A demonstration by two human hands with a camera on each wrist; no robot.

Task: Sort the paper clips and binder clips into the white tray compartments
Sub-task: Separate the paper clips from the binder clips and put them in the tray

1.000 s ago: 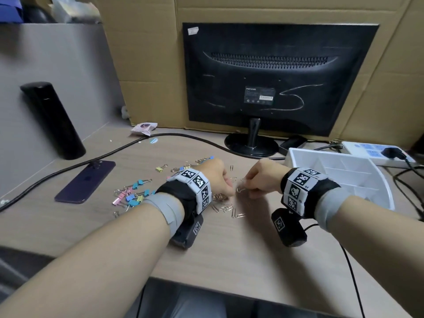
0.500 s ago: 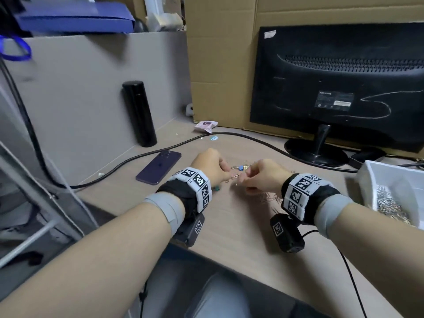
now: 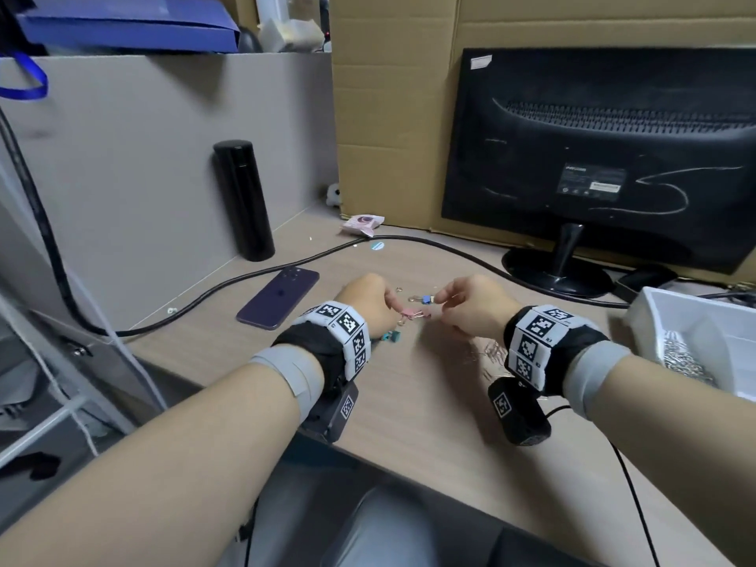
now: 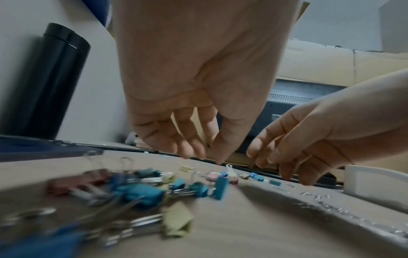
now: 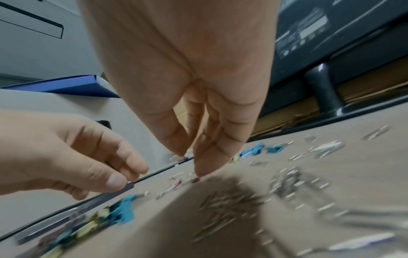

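Observation:
Small colourful binder clips lie on the desk between my hands: a pink binder clip (image 3: 411, 313), a blue binder clip (image 3: 427, 299) and a teal one (image 3: 390, 335). My left hand (image 3: 390, 300) hangs fingers-down beside the pink clip, and in the left wrist view the left hand (image 4: 209, 157) has thumb and fingertips close together with nothing seen between them. My right hand (image 3: 442, 298) reaches to the blue clip's edge with loosely curled fingers (image 5: 198, 167). A larger heap of binder clips (image 4: 143, 188) lies under my left wrist. Loose paper clips (image 3: 489, 354) lie under my right wrist. The white tray (image 3: 646, 317) at right holds paper clips (image 3: 683, 362).
A dark phone (image 3: 278, 298) and a black flask (image 3: 243, 200) stand left of my hands. A black cable (image 3: 229, 282) crosses the desk behind them. The monitor (image 3: 605, 157) on its round base (image 3: 558, 276) stands at the back right. The desk's front edge is near my forearms.
My view has swung left, and both hands have gone from the paper clips to the binder clips. The fingertips that met half a second ago now stand slightly apart.

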